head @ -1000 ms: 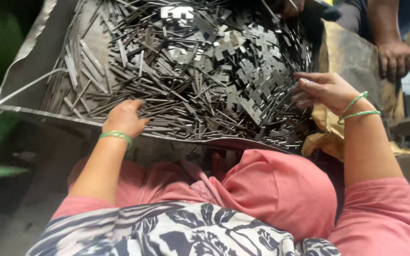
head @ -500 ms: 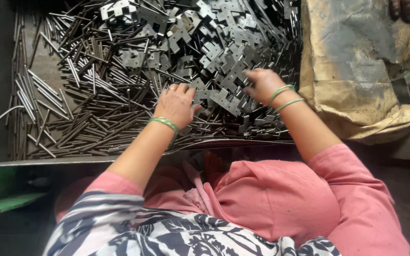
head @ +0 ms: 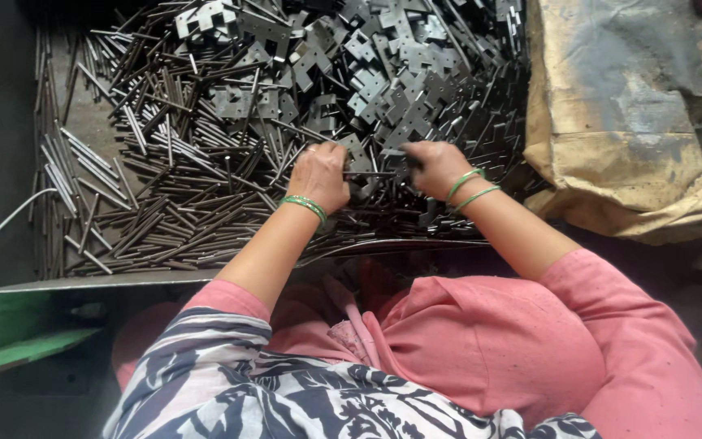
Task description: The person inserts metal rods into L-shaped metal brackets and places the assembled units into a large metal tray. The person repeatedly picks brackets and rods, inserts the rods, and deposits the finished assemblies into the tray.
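I see left hand (head: pixel 319 176) pinching 1 thin metal pin (head: pixel 367 173); right hand (head: pixel 434 167) closed on a flat bracket (head: pixel 406 156).

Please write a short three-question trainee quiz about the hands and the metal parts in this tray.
1. True or false: both hands rest on the pile of metal parts.
2. What lies left of the left hand? A) thin rods B) wooden blocks
3. What colour are the bangles on the right hand?

Key: 1 true; 2 A, thin metal rods; 3 green.
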